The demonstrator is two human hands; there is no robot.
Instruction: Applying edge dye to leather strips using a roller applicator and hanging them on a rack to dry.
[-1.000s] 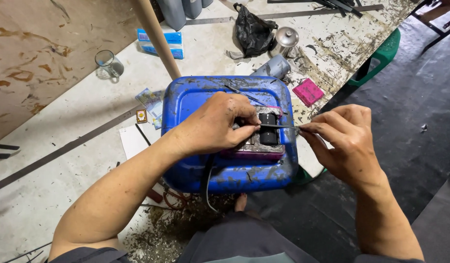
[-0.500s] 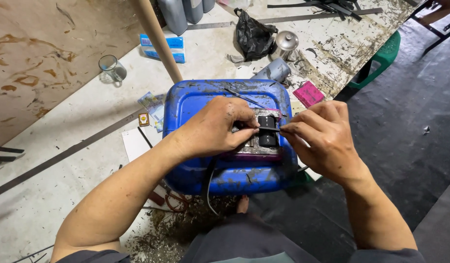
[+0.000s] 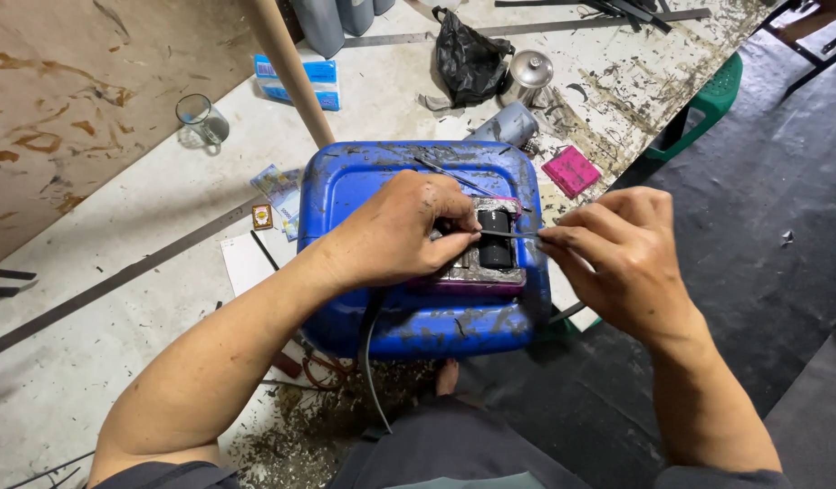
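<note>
On the blue plastic container, the left hand clamps the small black cylindrical part onto its pink-edged base, while the right hand, now drawn further right than before, pinches the thin black strap taut.

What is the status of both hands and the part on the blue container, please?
Left hand pressing down the small black part on the blue container. Right hand pinching a thin black strip pulled taut from it. Nothing in the way.
</note>
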